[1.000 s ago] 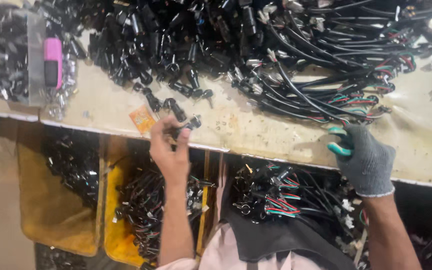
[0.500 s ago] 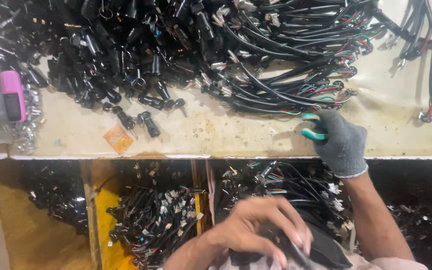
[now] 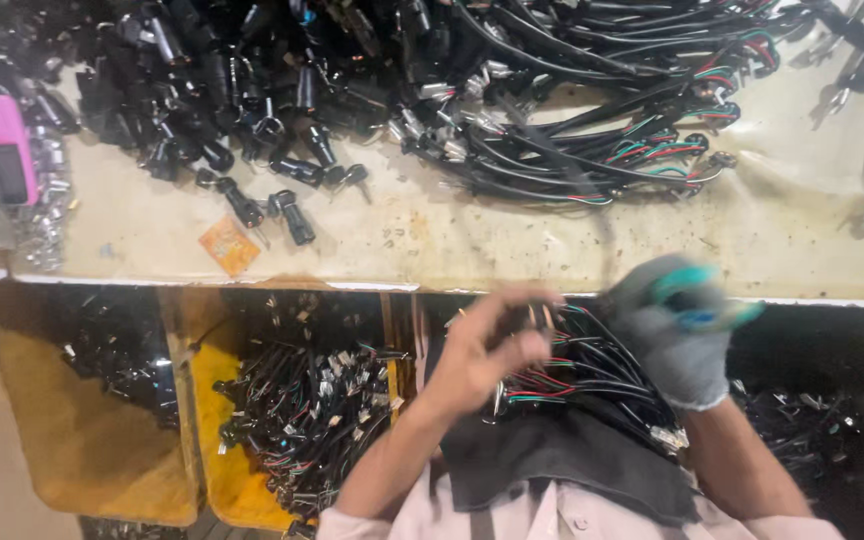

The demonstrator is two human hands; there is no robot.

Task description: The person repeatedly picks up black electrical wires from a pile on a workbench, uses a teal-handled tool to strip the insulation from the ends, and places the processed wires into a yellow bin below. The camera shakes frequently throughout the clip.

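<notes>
Gloved right hand point(image 3: 674, 335) had dropped off the counter point(image 3: 512, 240) to meet bare left hand point(image 3: 487, 350), whose fingers pinched a wired connector point(image 3: 537, 318) for handling; right fingers' state blurred, cannot tell.

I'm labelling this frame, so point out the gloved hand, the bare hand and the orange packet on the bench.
right hand point(image 3: 674, 335), head view, back of glove.
left hand point(image 3: 487, 350), head view, back.
orange packet point(image 3: 229, 245), head view, middle.

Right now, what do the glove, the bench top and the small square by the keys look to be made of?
Glove on the right hand: grey knit fabric, teal fingertips that may be a rubbery coating; blurred.
Bench top: pale, matte, stained sheet, possibly laminate; can't confirm.
Orange square: thin, creased, probably paper or foil wrapper.
</notes>
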